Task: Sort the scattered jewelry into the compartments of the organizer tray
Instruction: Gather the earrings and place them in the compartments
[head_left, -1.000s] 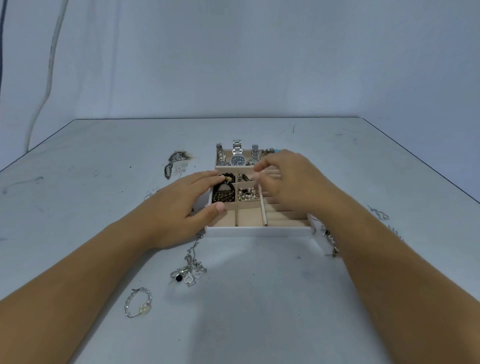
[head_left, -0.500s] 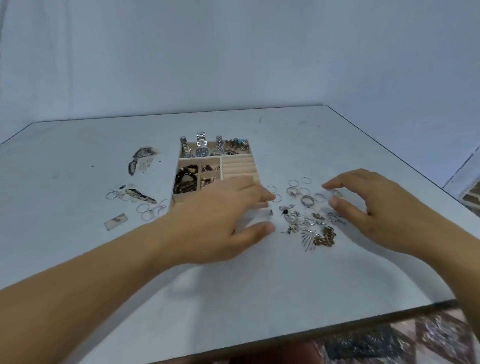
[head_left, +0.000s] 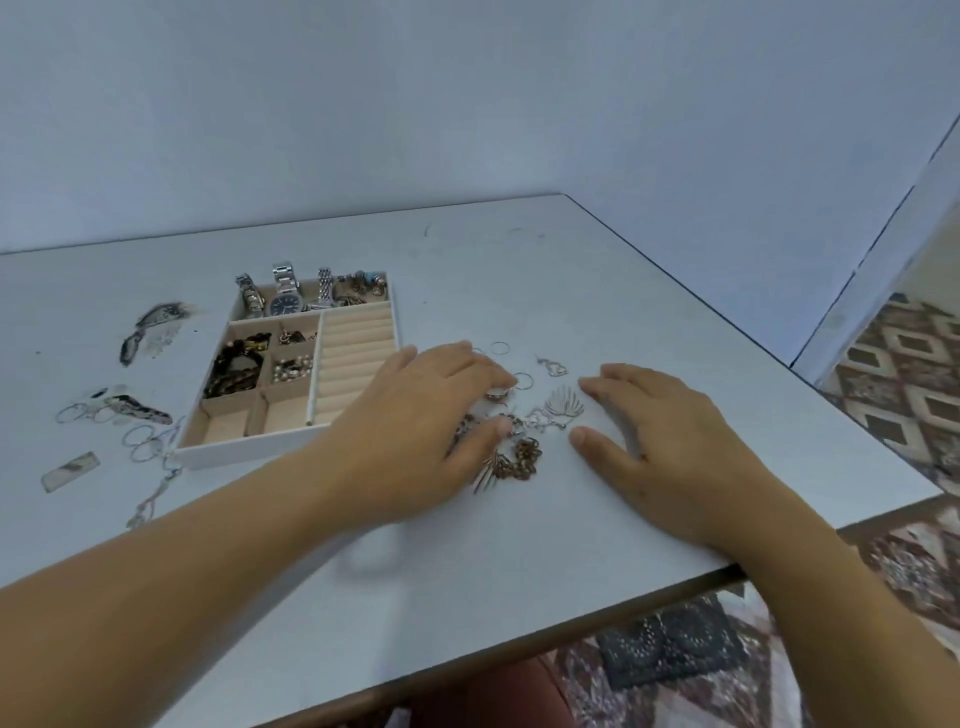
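A pale grey table (head_left: 519, 270) fills most of the view, its near edge running across the lower right over a patterned floor (head_left: 904, 374). Two bare forearms reach in from below. The left hand (head_left: 415, 421) lies palm down just right of the tray, fingers stretched forward and close together, thumb out to the side; its fingertips rest on the loose jewelry, holding nothing that I can make out. The right hand (head_left: 670, 441) lies flat on the table a little further right, fingers spread and relaxed, thumb apart, gripping nothing.

The organizer tray (head_left: 249, 449) sits left of centre. Its far row holds watches (head_left: 284, 304); a dark beaded bracelet (head_left: 234, 369) fills a middle-left compartment; pearl pieces (head_left: 293, 368) lie in the one beside it; the two near compartments show bare lining; the ridged ring rolls (head_left: 358, 353) take up the right side.

Between the hands lies the unsorted pile (head_left: 522, 457) of brown and silver pieces, with a fan-shaped silver piece (head_left: 563, 405) just beyond it. Thin rings (head_left: 500, 348) lie past the left fingertips, one ring (head_left: 497, 393) right at them.

Left of the tray are silver hoops (head_left: 140, 441), a chain (head_left: 156, 493) and dark pieces (head_left: 156, 317) — still on the table.
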